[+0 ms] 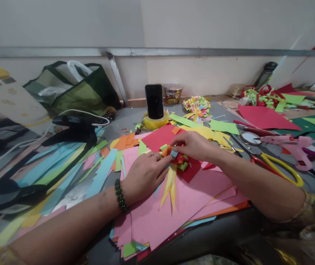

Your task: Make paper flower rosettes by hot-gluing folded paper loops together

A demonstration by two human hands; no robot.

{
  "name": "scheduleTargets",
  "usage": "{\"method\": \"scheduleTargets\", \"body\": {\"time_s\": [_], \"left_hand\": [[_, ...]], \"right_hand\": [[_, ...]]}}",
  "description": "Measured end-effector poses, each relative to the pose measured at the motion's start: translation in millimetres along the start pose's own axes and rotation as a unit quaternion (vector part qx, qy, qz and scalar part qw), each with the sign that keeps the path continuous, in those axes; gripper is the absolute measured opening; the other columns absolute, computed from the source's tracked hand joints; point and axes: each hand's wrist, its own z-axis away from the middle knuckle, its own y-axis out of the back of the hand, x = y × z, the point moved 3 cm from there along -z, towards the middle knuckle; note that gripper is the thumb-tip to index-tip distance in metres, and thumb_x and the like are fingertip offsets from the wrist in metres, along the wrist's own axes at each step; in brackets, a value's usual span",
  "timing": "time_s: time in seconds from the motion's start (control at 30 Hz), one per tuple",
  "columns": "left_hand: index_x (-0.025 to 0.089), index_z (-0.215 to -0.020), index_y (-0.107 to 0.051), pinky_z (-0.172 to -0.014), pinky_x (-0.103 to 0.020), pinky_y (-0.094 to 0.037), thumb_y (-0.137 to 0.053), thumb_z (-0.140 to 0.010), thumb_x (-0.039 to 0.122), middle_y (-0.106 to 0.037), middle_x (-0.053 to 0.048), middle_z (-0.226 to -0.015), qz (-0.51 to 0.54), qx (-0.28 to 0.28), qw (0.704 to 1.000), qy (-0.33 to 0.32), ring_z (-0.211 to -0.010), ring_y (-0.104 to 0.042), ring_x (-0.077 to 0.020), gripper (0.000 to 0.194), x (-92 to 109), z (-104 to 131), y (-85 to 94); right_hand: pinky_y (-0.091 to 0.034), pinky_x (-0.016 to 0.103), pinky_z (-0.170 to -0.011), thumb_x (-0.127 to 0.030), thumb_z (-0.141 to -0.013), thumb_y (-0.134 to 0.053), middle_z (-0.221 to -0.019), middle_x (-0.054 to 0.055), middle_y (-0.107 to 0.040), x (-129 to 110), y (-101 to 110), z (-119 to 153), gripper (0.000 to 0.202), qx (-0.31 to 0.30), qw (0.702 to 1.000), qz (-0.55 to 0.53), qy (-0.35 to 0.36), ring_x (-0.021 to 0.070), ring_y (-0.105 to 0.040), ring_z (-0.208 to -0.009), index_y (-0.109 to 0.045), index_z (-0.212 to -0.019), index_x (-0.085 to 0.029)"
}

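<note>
A small paper rosette (183, 166) of red, green and orange pieces, with pointed yellow paper tails (170, 187), lies on a stack of pink paper sheets (157, 221). My left hand (146, 173), wearing a ring and a dark bead bracelet, lies over the rosette's left side, its fingers closed on the edge. From the right, my right hand (192, 145) pinches a small blue paper piece (175, 152) at the rosette's top. Both hands hide part of the rosette. A red sheet (157, 140) lies just behind it.
A phone (154, 101) stands in a yellow tape roll (156, 121), near a finished-looking paper rosette (197, 106). To the right are scissors (281, 169) and a pink glue gun (292, 145). Coloured paper strips (102, 173) spread leftward; a green bag (74, 88) sits behind.
</note>
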Motion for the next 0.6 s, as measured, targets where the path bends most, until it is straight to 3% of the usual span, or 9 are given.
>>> {"method": "scheduleTargets", "body": {"time_s": [0.17,0.4,0.6], "left_hand": [[0.019,-0.111,-0.067,-0.073,-0.038,-0.05,-0.039,-0.102,0.026,-0.065,-0.009,-0.085,-0.013,-0.037,0.999,-0.003,-0.078,-0.059,-0.0241,0.031,1.2,-2.5,-0.1],[0.018,-0.105,-0.069,-0.073,-0.037,-0.051,-0.037,-0.102,0.027,-0.064,-0.009,-0.083,-0.007,-0.029,1.0,-0.006,-0.077,-0.058,-0.0226,0.034,0.4,-2.8,-1.4],[0.019,-0.114,-0.067,-0.073,-0.039,-0.05,-0.037,-0.102,0.027,-0.064,-0.009,-0.086,-0.016,-0.039,0.999,-0.006,-0.077,-0.058,-0.0242,0.033,1.4,-2.6,-1.2]], "right_hand": [[-0.045,0.026,-0.067,-0.016,-0.086,-0.067,-0.09,0.003,-0.08,-5.4,0.6,2.5,0.019,0.001,0.999,0.039,-0.004,0.0186,-0.071,-0.081,-0.081,-0.096,-0.024],[-0.048,0.028,-0.069,-0.023,-0.086,-0.068,-0.099,0.004,-0.08,-4.7,0.6,1.9,0.016,0.01,0.999,0.05,0.011,0.0233,-0.071,-0.094,-0.083,-0.091,-0.027],[-0.045,0.026,-0.065,-0.019,-0.085,-0.066,-0.09,0.001,-0.08,-0.4,2.4,-0.7,0.019,0.013,0.999,0.033,0.02,0.0172,-0.07,-0.079,-0.083,-0.093,-0.026]]}}
